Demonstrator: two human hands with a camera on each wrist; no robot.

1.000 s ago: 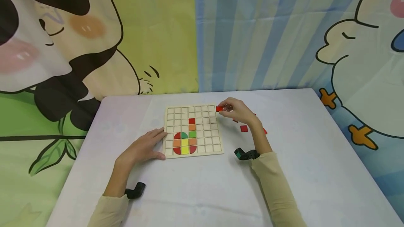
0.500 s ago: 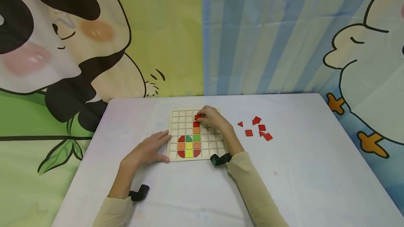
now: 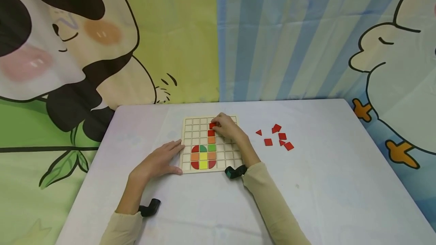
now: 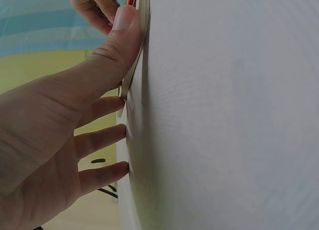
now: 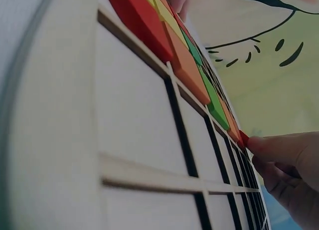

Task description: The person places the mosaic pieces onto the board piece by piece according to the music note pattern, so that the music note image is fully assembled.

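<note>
Right hand point(image 3: 228, 127) pinches a red tile point(image 3: 212, 126), partly covered by its fingers, at the gridded board point(image 3: 229, 158)'s far rows; seating in a cell cannot be told. Left hand point(image 3: 156, 161), fingers extended, touches the board's left edge. Cells hold flat coloured tiles point(image 3: 203, 156), some round-cornered; loose red pieces point(image 3: 268, 142) lie right.
</note>
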